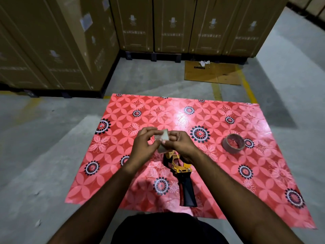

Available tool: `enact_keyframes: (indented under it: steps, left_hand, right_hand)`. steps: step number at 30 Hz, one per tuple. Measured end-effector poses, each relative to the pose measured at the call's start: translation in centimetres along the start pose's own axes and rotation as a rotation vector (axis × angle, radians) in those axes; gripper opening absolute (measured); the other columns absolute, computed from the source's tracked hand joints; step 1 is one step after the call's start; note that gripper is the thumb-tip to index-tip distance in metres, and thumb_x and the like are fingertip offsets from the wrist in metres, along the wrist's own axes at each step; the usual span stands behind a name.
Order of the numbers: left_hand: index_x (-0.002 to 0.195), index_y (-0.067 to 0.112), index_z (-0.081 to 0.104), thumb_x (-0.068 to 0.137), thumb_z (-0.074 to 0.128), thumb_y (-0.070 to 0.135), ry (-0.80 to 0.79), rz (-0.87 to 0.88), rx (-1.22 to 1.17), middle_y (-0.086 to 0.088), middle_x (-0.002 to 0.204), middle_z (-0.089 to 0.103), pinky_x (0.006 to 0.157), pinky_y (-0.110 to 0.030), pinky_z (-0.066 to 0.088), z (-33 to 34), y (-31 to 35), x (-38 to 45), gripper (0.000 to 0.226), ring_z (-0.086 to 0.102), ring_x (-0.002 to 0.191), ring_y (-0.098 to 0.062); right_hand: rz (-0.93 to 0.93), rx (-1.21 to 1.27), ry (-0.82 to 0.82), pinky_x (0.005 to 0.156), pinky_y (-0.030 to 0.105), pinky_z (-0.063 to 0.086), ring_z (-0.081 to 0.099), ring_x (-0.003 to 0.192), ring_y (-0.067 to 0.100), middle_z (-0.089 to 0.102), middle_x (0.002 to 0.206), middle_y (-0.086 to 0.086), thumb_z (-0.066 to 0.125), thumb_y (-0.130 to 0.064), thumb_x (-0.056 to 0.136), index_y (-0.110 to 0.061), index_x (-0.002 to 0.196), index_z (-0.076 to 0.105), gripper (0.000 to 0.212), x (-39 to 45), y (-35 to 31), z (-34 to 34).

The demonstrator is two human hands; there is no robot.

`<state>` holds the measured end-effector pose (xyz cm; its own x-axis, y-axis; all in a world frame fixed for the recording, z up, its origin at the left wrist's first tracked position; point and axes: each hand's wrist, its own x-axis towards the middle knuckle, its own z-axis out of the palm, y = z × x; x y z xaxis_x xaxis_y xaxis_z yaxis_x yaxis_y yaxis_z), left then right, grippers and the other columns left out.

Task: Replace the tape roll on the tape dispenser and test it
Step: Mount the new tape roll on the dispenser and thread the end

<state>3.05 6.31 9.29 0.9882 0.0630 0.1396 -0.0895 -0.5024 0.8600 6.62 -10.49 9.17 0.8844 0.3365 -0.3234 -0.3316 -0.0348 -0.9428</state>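
Observation:
A yellow and black tape dispenser (182, 175) lies on the red patterned mat (228, 173), its black handle pointing toward me. Above its front end my left hand (143, 147) and my right hand (179, 143) together hold a roll of clear tape (164, 138), fingers curled round it from both sides. My left fingertips pinch at the roll's top edge. A near-empty cardboard tape core (233, 143) lies flat on the mat to the right, apart from both hands.
The mat is spread on a grey concrete floor (44, 147). Tall cardboard boxes (52, 41) on pallets stand at the left and along the back. A flattened cardboard sheet (212, 73) with scraps lies beyond the mat.

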Motion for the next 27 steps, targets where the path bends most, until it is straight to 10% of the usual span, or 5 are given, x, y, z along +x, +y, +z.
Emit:
enact_keyframes:
  steps: [6,12,19,27]
  left_hand:
    - [0.089,0.02,0.072,0.083,0.076,0.017,0.046,0.129,0.117,0.009,0.1,0.066,0.087,-0.032,0.048,-0.4,-0.3,0.1,0.008,0.059,0.1,-0.01]
    - [0.093,0.018,0.059,0.095,0.057,0.015,0.073,0.074,0.247,0.008,0.096,0.057,0.076,-0.031,0.042,0.4,0.2,0.2,0.004,0.053,0.092,-0.014]
    - [0.099,0.02,0.043,0.102,0.044,0.021,0.109,-0.039,0.361,-0.004,0.077,0.062,0.057,-0.041,0.046,0.3,0.4,-0.3,0.004,0.058,0.066,-0.023]
    - [0.094,0.018,0.065,0.101,0.046,0.032,0.091,-0.284,-0.233,0.0,0.096,0.071,0.08,-0.042,0.053,-0.9,0.2,0.5,0.025,0.065,0.091,-0.023]
  right_hand:
    - [-0.028,-0.064,0.016,0.084,0.04,0.061,0.074,0.094,0.026,0.078,0.097,0.006,0.068,-0.005,0.093,-0.016,0.102,0.074,0.016,-0.1,-0.3,-0.5]
    - [-0.041,-0.072,-0.105,0.096,0.054,0.055,0.07,0.107,0.037,0.074,0.113,0.019,0.077,0.01,0.077,0.0,0.129,0.061,0.056,-0.5,0.2,-0.8]
    - [-0.152,-0.383,0.066,0.083,0.055,0.059,0.075,0.093,0.018,0.079,0.098,-0.001,0.069,-0.059,0.08,-0.022,0.116,0.073,0.052,-0.9,-0.4,0.4]
    - [-0.178,-0.451,-0.082,0.089,0.049,0.059,0.071,0.106,0.014,0.073,0.12,0.0,0.089,-0.02,0.069,-0.022,0.138,0.059,0.076,-1.3,0.4,-1.4]
